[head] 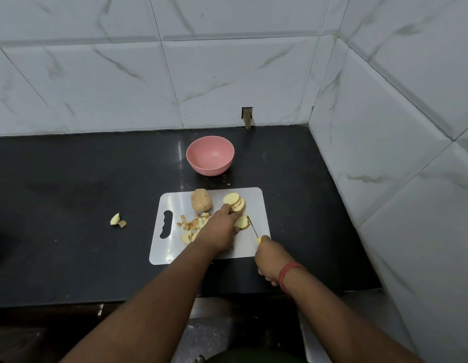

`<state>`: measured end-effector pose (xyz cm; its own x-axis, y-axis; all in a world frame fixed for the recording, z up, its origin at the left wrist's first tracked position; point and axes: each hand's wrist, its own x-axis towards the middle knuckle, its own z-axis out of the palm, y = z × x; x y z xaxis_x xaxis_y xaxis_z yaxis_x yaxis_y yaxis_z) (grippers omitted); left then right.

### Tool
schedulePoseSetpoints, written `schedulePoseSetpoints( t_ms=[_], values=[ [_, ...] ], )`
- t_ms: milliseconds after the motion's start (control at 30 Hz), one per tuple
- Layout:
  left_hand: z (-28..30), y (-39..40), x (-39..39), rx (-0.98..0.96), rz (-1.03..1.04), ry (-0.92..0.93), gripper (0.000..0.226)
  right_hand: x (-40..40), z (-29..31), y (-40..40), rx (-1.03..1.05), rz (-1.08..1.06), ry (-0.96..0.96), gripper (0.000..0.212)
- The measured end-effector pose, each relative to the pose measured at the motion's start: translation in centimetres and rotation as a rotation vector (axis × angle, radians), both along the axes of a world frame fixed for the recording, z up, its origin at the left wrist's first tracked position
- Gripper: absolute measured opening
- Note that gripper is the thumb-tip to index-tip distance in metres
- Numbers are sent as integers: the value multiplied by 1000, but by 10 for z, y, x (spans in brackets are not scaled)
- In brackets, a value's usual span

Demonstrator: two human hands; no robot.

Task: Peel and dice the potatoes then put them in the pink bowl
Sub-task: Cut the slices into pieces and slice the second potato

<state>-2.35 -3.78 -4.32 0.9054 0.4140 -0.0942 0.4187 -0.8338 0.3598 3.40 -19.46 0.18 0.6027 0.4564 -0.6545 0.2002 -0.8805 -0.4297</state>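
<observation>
A white cutting board (256, 205) lies on the black counter. On it sit a whole unpeeled potato (200, 200), a row of round potato slices (235, 201), another slice (243, 222) and several small diced pieces (193, 225). My left hand (220, 229) reaches over the board, its fingertips on the slices. My right hand (271, 258) grips a yellow-handled knife (253, 229) with its blade pointing toward the slices. The pink bowl (210, 155) stands empty behind the board.
Two potato scraps (117, 220) lie on the counter (70, 179) left of the board. Tiled walls close off the back and right side. The counter's front edge runs just below my wrists.
</observation>
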Motion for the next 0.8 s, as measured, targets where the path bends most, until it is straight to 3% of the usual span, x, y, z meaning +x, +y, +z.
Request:
schedulePoseSetpoints(
  t_ms=[233, 400, 600, 800],
  values=[
    [-1, 4, -1, 29, -34, -14, 64, 2, 3, 0, 39, -70, 46, 9],
    [-4, 5, -2, 57, -42, -34, 63, 2, 12, -4, 9, -184, 189, 13],
    [-5, 9, -3, 83, -72, -55, 56, 5, 7, -3, 51, 116, -48, 6],
    [-2, 15, -2, 112, -97, -53, 51, 8, 9, -5, 67, 120, -74, 6]
  ],
)
